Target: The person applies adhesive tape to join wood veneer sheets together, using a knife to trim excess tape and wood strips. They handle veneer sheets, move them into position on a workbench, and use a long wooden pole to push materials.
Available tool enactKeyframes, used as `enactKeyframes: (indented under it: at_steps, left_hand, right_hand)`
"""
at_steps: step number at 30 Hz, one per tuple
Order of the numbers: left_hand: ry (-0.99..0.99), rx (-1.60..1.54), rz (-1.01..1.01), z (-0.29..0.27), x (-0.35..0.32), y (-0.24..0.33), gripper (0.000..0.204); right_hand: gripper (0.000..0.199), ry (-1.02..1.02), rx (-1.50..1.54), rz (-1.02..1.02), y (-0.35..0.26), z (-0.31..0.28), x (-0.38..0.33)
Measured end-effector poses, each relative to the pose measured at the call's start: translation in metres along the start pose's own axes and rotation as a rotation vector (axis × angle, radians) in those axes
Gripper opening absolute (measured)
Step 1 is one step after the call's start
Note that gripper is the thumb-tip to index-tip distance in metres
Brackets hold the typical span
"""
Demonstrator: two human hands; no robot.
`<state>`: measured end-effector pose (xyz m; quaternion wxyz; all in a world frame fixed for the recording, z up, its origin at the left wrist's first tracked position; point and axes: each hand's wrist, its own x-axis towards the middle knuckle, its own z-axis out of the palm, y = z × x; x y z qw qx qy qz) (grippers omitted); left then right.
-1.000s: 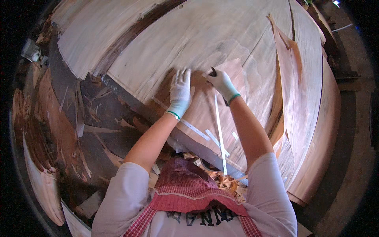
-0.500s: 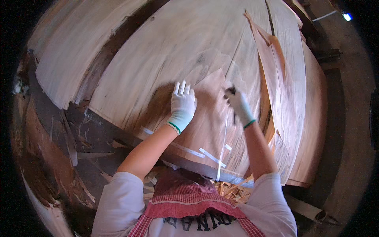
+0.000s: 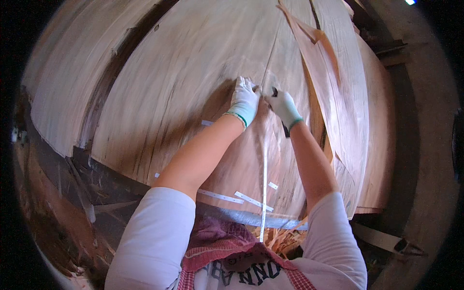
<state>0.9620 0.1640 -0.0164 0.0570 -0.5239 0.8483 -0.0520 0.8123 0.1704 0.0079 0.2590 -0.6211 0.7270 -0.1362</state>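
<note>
A broad sheet of wood veneer [image 3: 193, 63] lies in front of me, with a long seam running up its middle. My left hand [image 3: 244, 102], in a white glove with a green cuff, rests on the veneer left of the seam, fingers stretched out and thumb toward the seam. Just right of it, my right hand [image 3: 284, 107], gloved alike, is closed around a dark tool [image 3: 286, 129]; its kind is mostly hidden, and a black end shows below the wrist. A narrow white dotted tape [image 3: 264, 183] trails from between the hands over the near edge.
Short white tape pieces [image 3: 253, 200] stick near the veneer's front edge. On the right lies a curled, torn veneer strip [image 3: 321, 63]. More veneer [image 3: 82, 63] lies to the left past a dark gap. Wood scraps [image 3: 280, 239] lie below the front edge.
My left hand has moved right and farther up the sheet, close to the seam. My right hand has shifted slightly up and left, still closed on the dark tool.
</note>
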Motion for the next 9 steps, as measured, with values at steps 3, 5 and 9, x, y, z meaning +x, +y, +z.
enactKeyframes:
  at_steps: [3, 5, 9]
  left_hand:
    - [-0.122, -0.206, -0.059, -0.022, -0.002, -0.009, 0.045]
    - [0.170, -0.281, -0.038, 0.000, -0.026, -0.001, 0.047]
    - [-0.062, -0.359, 0.319, 0.031, -0.060, 0.052, 0.057]
  right_hand:
    - [0.033, -0.140, 0.353, 0.164, 0.007, -0.019, -0.051]
    - [0.027, -0.259, 0.406, 0.186, 0.010, -0.026, -0.065]
    - [0.033, -0.182, 0.046, 0.132, 0.071, 0.015, -0.038]
